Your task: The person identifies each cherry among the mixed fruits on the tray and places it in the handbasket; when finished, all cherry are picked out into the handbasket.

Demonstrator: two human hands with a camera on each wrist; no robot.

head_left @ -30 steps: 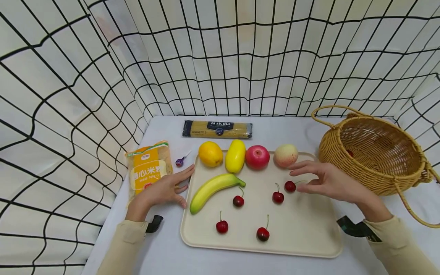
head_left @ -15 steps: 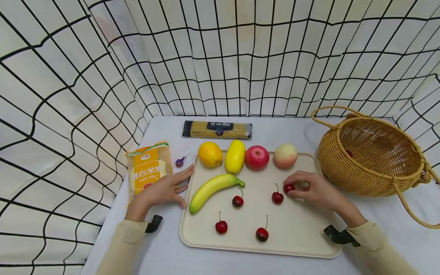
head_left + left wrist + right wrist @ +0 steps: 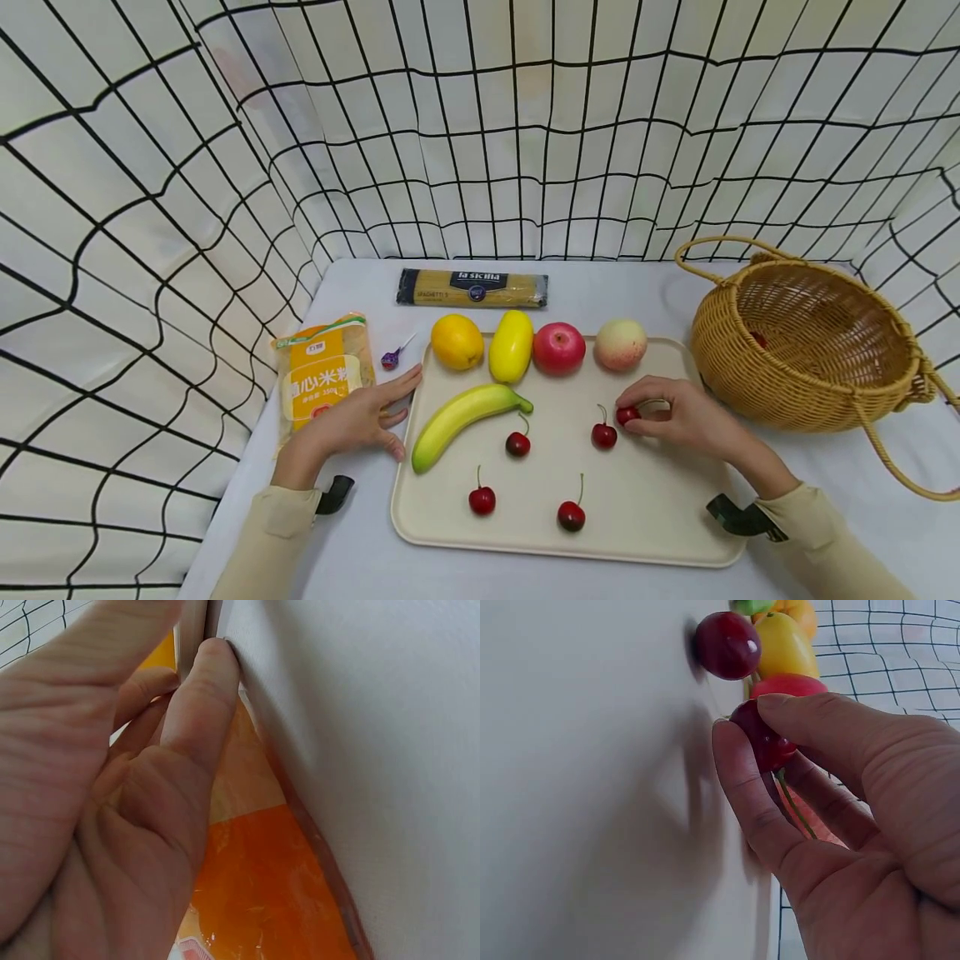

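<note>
My right hand (image 3: 686,421) pinches a dark red cherry (image 3: 627,416) between thumb and fingertips, low over the right part of the beige tray (image 3: 637,508). In the right wrist view the green stem of this cherry (image 3: 765,739) points back toward the palm. Just left of it lies another cherry (image 3: 603,436), stem up. My left hand (image 3: 352,425) rests at the tray's left edge, fingers extended, holding nothing. Partly under that wrist is an orange-and-yellow food bag (image 3: 322,375). A banana (image 3: 461,425) lies on the tray close to the left hand.
Other cherries (image 3: 482,501) are spread across the tray. Along its back edge sit an orange (image 3: 457,342), a yellow oval fruit (image 3: 512,346), a red fruit (image 3: 558,348) and a peach (image 3: 620,344). A wicker basket (image 3: 780,375) stands right; spaghetti (image 3: 472,288) and a lollipop (image 3: 391,359) lie beyond.
My right hand has come in leftward and down to the cherry, and its fingers have closed round it. The left hand stays at the tray edge.
</note>
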